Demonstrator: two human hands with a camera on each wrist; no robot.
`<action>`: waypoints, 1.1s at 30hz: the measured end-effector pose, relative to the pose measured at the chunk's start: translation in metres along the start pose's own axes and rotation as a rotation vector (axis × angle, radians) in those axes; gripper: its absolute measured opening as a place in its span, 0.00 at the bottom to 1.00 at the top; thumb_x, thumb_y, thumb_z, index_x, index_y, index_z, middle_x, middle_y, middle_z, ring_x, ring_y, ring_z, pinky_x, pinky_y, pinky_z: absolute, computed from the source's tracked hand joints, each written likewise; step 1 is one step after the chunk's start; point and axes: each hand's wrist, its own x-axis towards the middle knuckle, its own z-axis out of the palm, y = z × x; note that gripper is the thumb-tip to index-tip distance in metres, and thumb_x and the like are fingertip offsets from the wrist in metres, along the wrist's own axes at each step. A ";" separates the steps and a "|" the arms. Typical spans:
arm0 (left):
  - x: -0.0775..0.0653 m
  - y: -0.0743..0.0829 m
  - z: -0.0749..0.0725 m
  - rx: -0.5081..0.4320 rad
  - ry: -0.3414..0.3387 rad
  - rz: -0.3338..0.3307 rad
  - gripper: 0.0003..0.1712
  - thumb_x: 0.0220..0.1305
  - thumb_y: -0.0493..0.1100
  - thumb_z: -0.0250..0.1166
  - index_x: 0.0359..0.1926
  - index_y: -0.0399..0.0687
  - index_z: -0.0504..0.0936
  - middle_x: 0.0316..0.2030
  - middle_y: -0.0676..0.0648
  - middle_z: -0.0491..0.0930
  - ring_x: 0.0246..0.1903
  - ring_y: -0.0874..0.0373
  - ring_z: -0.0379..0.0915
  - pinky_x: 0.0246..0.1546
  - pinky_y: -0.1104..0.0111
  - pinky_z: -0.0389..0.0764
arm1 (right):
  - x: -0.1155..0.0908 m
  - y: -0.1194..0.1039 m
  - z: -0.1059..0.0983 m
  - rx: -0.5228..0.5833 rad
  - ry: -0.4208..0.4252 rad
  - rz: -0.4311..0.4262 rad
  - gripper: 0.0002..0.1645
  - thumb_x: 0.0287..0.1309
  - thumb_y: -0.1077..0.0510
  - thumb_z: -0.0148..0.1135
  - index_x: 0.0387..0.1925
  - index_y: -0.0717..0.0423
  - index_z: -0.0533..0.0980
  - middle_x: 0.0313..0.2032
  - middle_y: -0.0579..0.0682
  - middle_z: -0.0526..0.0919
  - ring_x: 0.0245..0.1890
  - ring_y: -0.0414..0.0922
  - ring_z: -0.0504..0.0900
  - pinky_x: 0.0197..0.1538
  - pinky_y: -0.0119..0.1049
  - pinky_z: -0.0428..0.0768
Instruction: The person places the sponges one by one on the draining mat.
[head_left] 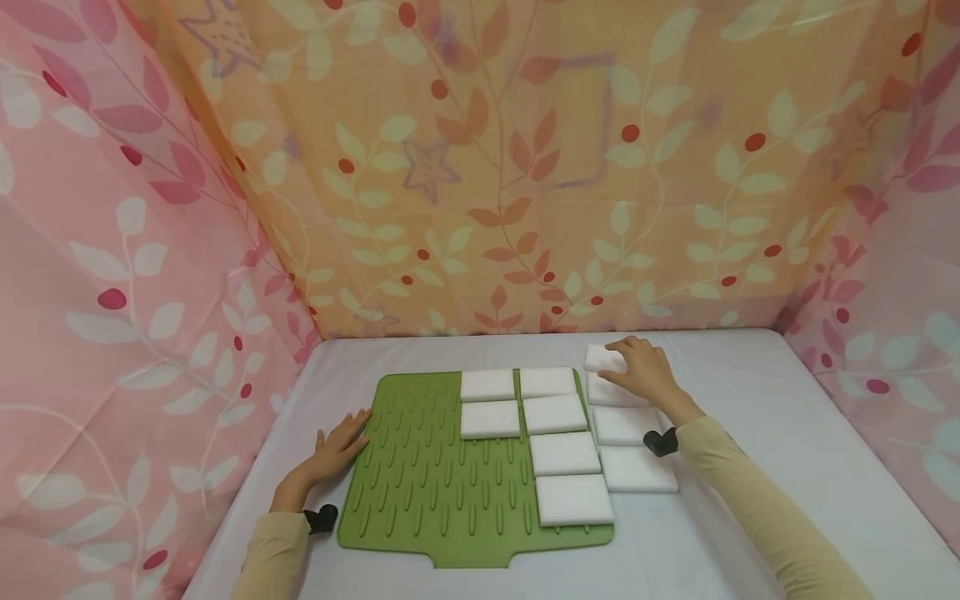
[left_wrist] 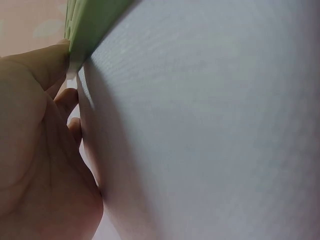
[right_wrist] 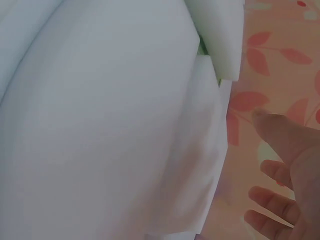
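Observation:
A green ridged mat [head_left: 420, 475] lies on the white table, its tab toward the near edge. Flat white sponge blocks cover part of its right half: two in one column [head_left: 490, 420], several in the column beside it [head_left: 575, 500]. My left hand [head_left: 333, 452] touches the mat's left edge with fingers extended; the left wrist view shows its thumb against the green rim [left_wrist: 95, 30]. Off the mat's right side runs another column of white sponges [head_left: 637, 470]. Over its farthest sponge [head_left: 600, 358] hovers my right hand [head_left: 647, 372], fingers spread and apart from the sponges in the right wrist view.
White cloth covers the table [head_left: 720, 533]. Behind it hangs an orange patterned curtain [head_left: 510, 167], with pink patterned cloth at the left [head_left: 135, 333] and right [head_left: 885, 317]. A dark wrist camera [head_left: 662, 442] overlaps the right-hand sponges in the head view.

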 end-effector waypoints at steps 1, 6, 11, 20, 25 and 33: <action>0.000 0.000 0.000 -0.002 -0.001 -0.001 0.33 0.71 0.48 0.47 0.72 0.45 0.50 0.70 0.36 0.48 0.69 0.36 0.36 0.56 0.32 0.23 | 0.000 0.002 0.001 -0.005 -0.006 0.004 0.35 0.50 0.40 0.65 0.55 0.57 0.74 0.53 0.60 0.73 0.51 0.61 0.71 0.49 0.60 0.66; 0.000 -0.002 0.000 -0.008 -0.001 0.000 0.33 0.71 0.49 0.47 0.72 0.45 0.50 0.70 0.37 0.48 0.69 0.36 0.35 0.56 0.33 0.23 | 0.000 0.011 0.003 -0.009 -0.023 0.027 0.36 0.50 0.41 0.65 0.56 0.58 0.73 0.53 0.62 0.73 0.51 0.63 0.71 0.50 0.62 0.66; 0.001 -0.002 0.001 -0.008 0.007 0.003 0.33 0.71 0.48 0.47 0.72 0.45 0.50 0.70 0.37 0.49 0.69 0.36 0.36 0.56 0.32 0.24 | 0.001 0.019 0.004 -0.007 -0.029 0.033 0.37 0.51 0.40 0.64 0.56 0.59 0.73 0.53 0.63 0.73 0.51 0.65 0.70 0.49 0.63 0.66; 0.001 -0.002 0.000 -0.006 -0.002 -0.007 0.32 0.72 0.48 0.47 0.72 0.45 0.50 0.70 0.36 0.48 0.69 0.36 0.36 0.56 0.33 0.23 | 0.008 0.035 0.002 0.003 -0.101 0.057 0.38 0.52 0.41 0.64 0.58 0.62 0.71 0.57 0.67 0.70 0.54 0.67 0.69 0.49 0.64 0.68; 0.000 -0.002 0.000 -0.008 -0.008 -0.017 0.32 0.72 0.48 0.46 0.72 0.45 0.50 0.70 0.37 0.47 0.69 0.36 0.35 0.56 0.33 0.23 | 0.010 0.043 0.005 0.027 -0.141 0.061 0.38 0.53 0.42 0.63 0.58 0.62 0.71 0.57 0.68 0.69 0.54 0.67 0.69 0.49 0.65 0.68; 0.001 -0.005 0.000 -0.002 -0.004 -0.010 0.32 0.72 0.48 0.46 0.72 0.46 0.50 0.70 0.36 0.47 0.69 0.36 0.35 0.57 0.33 0.23 | 0.010 0.052 0.012 0.058 -0.175 0.083 0.36 0.56 0.42 0.61 0.58 0.63 0.71 0.57 0.68 0.70 0.55 0.66 0.68 0.49 0.65 0.68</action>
